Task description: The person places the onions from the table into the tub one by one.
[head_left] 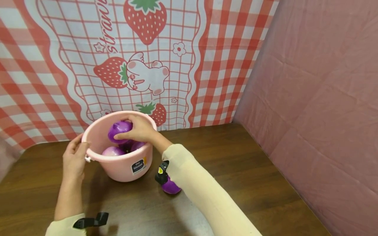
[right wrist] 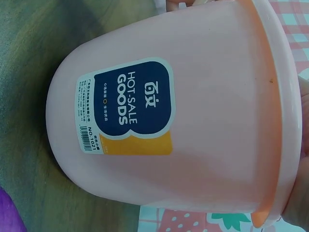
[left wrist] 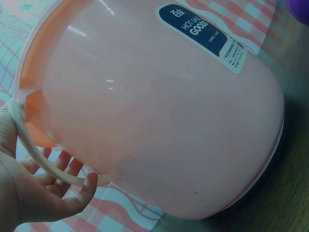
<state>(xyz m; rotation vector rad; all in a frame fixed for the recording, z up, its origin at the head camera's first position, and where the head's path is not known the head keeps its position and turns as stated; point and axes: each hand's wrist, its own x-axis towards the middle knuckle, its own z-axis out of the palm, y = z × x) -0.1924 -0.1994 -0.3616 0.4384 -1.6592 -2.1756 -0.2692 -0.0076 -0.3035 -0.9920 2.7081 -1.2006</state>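
A pink bucket (head_left: 125,168) stands upright on the table, its label facing forward. At its left rim, my left hand (head_left: 73,155) grips the edge; the left wrist view shows its fingers (left wrist: 72,169) beside the pale handle (left wrist: 41,157). My right hand (head_left: 138,128) reaches over the opening and holds a shiny purple onion-shaped thing (head_left: 118,131) with a small nub, inside the bucket's mouth. Below it lie several round things, one a lighter purple ball (head_left: 113,151). The right wrist view shows mostly the bucket's wall (right wrist: 212,121), with what the hand holds hidden.
Another purple round thing (head_left: 171,186) lies on the brown table (head_left: 236,170) right of the bucket, partly behind my right sleeve. A strawberry-print checked cloth (head_left: 224,65) hangs close behind the bucket. A pink cloth (head_left: 319,82) stands along the right side.
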